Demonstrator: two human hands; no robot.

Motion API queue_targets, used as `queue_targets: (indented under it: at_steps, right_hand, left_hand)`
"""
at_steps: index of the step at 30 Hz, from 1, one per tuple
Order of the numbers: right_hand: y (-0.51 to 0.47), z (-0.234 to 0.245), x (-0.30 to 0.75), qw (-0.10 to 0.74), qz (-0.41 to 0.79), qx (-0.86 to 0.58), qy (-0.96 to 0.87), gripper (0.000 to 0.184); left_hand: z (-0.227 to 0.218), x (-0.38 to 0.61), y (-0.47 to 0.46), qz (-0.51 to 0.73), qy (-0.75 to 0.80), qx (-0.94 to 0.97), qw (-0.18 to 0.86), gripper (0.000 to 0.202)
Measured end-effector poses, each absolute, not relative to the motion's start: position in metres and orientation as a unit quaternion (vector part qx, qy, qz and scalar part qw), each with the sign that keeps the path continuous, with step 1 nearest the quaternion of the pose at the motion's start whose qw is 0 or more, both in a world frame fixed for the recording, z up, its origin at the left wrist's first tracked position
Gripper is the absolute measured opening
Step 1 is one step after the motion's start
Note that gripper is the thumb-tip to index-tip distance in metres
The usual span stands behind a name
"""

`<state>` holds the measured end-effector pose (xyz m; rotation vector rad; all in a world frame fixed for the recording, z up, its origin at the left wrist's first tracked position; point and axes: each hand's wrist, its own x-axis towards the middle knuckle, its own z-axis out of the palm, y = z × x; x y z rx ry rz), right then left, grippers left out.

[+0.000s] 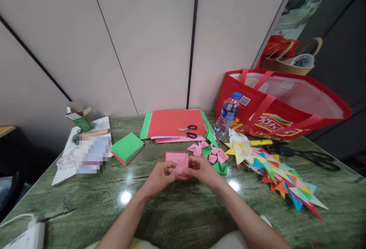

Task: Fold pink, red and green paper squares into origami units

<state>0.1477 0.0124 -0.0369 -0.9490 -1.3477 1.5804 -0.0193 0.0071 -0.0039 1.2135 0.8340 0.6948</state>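
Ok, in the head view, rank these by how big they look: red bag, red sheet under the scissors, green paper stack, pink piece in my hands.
1. red bag
2. red sheet
3. green paper stack
4. pink piece, smallest, though left hand and right hand cover part of it

Far centre: red paper stack (175, 123) w/ green sheets under it, small scissors (188, 130) on top. Left of it, green paper pad (127, 147); further left, open cardboard box (80, 117). Far right: red tote bag (286, 104), water bottle (228, 113) leaning vs it, basket (288, 64) behind. Right: multicolour folded-paper chain (280, 172), yellow marker (260, 142), black scissors (311, 156).
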Motion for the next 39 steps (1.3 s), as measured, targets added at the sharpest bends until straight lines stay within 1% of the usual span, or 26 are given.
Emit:
queue_targets:
  at_steps: [4,9,17,20,23,26,29,31,33,36,39]
  right_hand:
    - [0.014,-0.035,0.151,0.415,0.640,-0.394,-0.513,0.033]
    - [0.015,-0.031,0.155,0.427,0.665,-0.396,-0.469,0.031]
    - [0.013,-0.034,0.159,0.397,0.771,-0.325,-0.378,0.033]
    - [0.014,-0.035,0.158,0.400,0.785,-0.312,-0.355,0.033]
    - [0.015,-0.035,0.155,0.420,0.775,-0.322,-0.346,0.033]
    - [0.016,-0.036,0.150,0.448,0.719,-0.378,-0.373,0.033]
    - [0.017,-0.038,0.146,0.458,0.654,-0.437,-0.414,0.036]
    - [0.017,-0.039,0.145,0.453,0.628,-0.464,-0.431,0.036]
    - [0.017,-0.040,0.145,0.450,0.617,-0.472,-0.441,0.036]
    - [0.018,-0.041,0.144,0.452,0.624,-0.452,-0.450,0.036]
    - [0.018,-0.044,0.142,0.467,0.605,-0.456,-0.457,0.039]
  left_hand:
    - [-0.001,-0.022,0.007,0.302,0.316,0.533,0.725,0.036]
    - [0.002,-0.024,0.006,0.295,0.269,0.513,0.760,0.043]
    - [0.005,-0.026,0.004,0.283,0.264,0.522,0.760,0.042]
    - [0.005,-0.027,0.004,0.289,0.264,0.513,0.764,0.043]
    - [0.005,-0.024,0.005,0.306,0.275,0.514,0.753,0.042]
    - [0.000,-0.020,0.007,0.312,0.308,0.580,0.687,0.036]
    - [-0.012,-0.018,0.008,0.299,0.367,0.702,0.532,0.032]
    - [-0.022,-0.020,0.009,0.288,0.391,0.768,0.417,0.041]
    - [-0.029,-0.022,0.009,0.260,0.405,0.804,0.348,0.049]
    - [-0.028,-0.024,0.007,0.246,0.411,0.816,0.324,0.048]
    - [-0.018,-0.021,0.004,0.256,0.405,0.794,0.374,0.037]
